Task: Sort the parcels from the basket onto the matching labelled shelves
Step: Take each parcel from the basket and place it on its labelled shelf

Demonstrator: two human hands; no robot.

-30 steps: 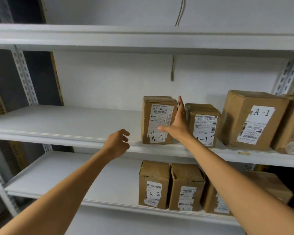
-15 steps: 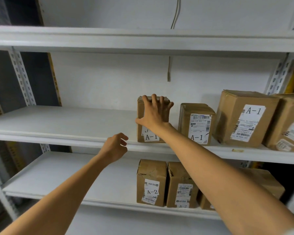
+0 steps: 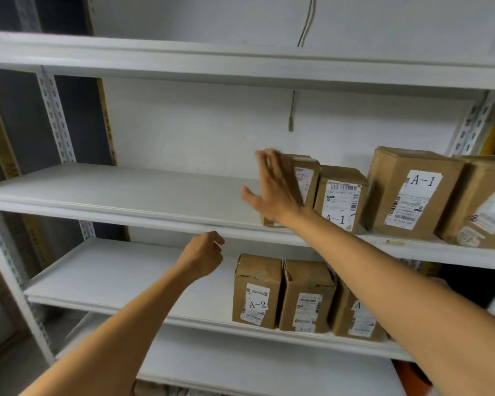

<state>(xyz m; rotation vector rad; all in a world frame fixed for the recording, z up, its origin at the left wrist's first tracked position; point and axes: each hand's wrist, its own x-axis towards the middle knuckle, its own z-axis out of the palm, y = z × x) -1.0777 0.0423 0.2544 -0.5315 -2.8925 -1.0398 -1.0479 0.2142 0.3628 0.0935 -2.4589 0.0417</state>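
Your right hand lies flat against the left front of the parcel, which stands near the front edge of the middle shelf, close against the A-1 parcel beside it; a push too hard or off-centre could twist it, knock that neighbour askew, or tip it over the lip. The right fingers, blurred, are straight and spread, apparently pressing the carton rather than gripping it. Your left hand hovers near the shelf's front edge, fingers loosely curled, holding nothing
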